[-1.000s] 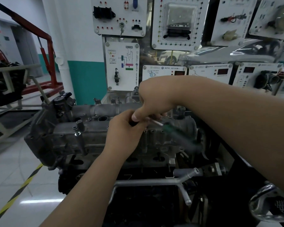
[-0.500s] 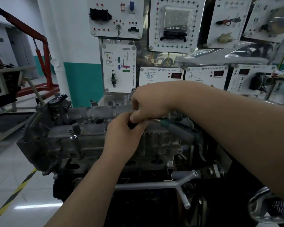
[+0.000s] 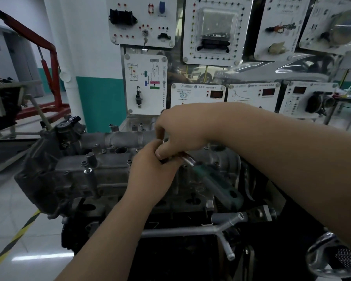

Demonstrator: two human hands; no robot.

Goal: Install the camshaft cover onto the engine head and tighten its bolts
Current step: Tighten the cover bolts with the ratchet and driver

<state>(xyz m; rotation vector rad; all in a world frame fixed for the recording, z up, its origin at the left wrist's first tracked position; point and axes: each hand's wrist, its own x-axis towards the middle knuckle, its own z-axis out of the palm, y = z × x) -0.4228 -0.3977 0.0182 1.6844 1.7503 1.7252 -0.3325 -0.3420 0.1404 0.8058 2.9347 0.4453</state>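
Open floor (image 3: 12, 209) lies off the left end of the engine head (image 3: 101, 201), while white training panels (image 3: 145, 84) stand close behind its far edge. The camshaft cover (image 3: 101, 169), rough grey cast metal with round bosses, sits on top of it. Over the cover's middle the left hand (image 3: 152, 169) curls round the head of the ratchet (image 3: 217, 183); the right hand (image 3: 180, 130) arches above, fingers pinching the same end, green handle free

The person's left hand (image 3: 152, 167) and right hand (image 3: 182, 129) are bare, as are both forearms up to the frame's edge.
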